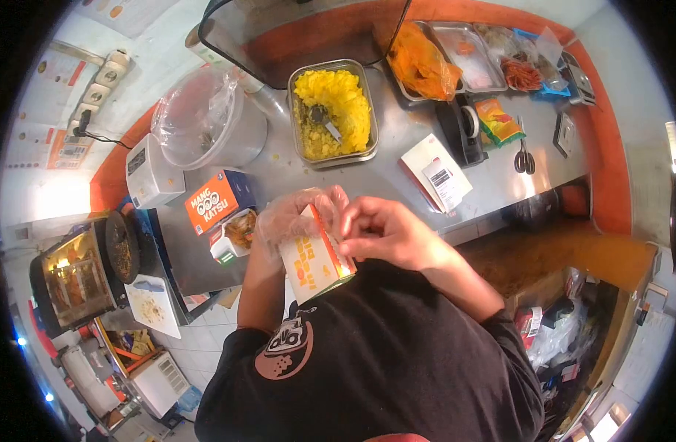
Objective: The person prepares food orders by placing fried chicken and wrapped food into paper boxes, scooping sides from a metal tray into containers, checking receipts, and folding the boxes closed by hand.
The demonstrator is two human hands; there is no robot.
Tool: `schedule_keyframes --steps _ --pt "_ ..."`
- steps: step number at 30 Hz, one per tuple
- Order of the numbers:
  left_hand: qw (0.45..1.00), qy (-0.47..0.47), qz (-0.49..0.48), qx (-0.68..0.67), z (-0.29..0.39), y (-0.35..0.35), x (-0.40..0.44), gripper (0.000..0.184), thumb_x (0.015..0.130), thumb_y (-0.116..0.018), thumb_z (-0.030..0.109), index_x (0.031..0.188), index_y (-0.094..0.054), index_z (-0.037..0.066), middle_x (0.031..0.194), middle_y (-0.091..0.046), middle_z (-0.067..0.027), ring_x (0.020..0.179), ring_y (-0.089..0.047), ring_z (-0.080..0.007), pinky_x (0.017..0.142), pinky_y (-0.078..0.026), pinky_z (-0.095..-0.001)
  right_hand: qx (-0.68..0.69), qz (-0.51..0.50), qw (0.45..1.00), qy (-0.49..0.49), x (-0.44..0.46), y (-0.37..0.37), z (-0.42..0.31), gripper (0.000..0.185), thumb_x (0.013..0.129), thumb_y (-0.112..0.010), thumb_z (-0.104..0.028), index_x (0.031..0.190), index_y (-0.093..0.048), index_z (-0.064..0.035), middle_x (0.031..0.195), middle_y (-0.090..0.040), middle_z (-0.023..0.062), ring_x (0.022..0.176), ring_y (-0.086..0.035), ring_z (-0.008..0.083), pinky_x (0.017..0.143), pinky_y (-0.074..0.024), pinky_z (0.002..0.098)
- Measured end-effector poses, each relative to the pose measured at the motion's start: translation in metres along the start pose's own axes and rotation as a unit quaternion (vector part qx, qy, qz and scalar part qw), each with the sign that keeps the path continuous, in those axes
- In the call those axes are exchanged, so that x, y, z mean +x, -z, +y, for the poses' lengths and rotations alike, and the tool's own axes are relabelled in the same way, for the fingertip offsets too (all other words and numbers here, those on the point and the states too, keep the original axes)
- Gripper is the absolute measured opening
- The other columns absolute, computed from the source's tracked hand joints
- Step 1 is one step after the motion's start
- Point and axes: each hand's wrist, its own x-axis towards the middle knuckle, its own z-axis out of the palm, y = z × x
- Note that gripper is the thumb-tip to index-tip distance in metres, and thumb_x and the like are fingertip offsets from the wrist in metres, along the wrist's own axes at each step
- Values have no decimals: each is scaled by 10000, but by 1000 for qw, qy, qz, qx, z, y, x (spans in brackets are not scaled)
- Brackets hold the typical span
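Observation:
My left hand [285, 215], in a clear plastic glove, is closed around a white paper food box [308, 267] with orange lettering, held tilted in front of my chest. My bare right hand [392, 233] has its fingers curled and its thumb against the box's orange-edged side. The inside of the box is hidden from here. Just left of my gloved hand, an open carton with fried food [239, 231] stands beside an orange and white box [214, 199] on the steel counter.
Behind my hands sits a steel tray [372, 147] of yellow food with a serving tool in it. A plastic-covered tub [242, 132] is at left. Flat white boxes [432, 171], a tape dispenser [456, 136] and scissors [525, 158] lie at right.

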Motion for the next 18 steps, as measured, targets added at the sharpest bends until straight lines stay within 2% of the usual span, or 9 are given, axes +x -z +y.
schedule_keyframes --steps 2,5,9,11,15,18 --pt "997 -44 -56 -11 -11 16 3 291 739 -782 259 798 -615 28 1032 -530 -99 950 -541 -201 822 -451 -319 -8 6 1000 -26 7 -7 14 217 897 -743 -137 895 -550 -39 783 -582 -24 713 -541 48 636 -436 214" --pt "996 -66 -44 -32 -6 11 -7 274 709 -796 245 775 -613 50 1044 -488 -78 941 -514 -196 822 -440 -315 -24 9 999 -26 11 -7 37 293 885 -766 -210 859 -524 -46 754 -530 -45 693 -491 42 605 -397 218" --pt "987 -135 -81 -34 -11 19 -10 277 738 -835 206 831 -632 42 1074 -462 -92 872 -571 -208 754 -502 -303 -67 -13 997 -47 9 -6 56 336 881 -770 -284 859 -527 -53 746 -492 -58 698 -450 42 603 -375 223" --pt "982 -168 -87 -25 -12 19 -10 281 740 -839 209 831 -631 43 1074 -463 -90 860 -571 -204 739 -506 -299 -39 -20 998 -53 8 -7 57 325 883 -767 -286 861 -537 -57 756 -506 -56 714 -467 42 619 -384 222" --pt "984 -158 -59 -53 -11 11 -14 311 723 -857 218 826 -627 36 1057 -467 -96 835 -571 -203 695 -512 -292 13 -42 998 -52 5 1 61 281 885 -764 -249 874 -561 -55 786 -553 -45 743 -508 44 657 -412 224" --pt "986 -151 -35 -62 -9 9 -16 317 713 -860 215 823 -625 33 1044 -472 -99 827 -571 -202 686 -512 -286 -106 -25 993 -43 7 18 67 200 895 -744 -146 942 -582 -39 882 -594 -28 826 -554 53 733 -457 214"
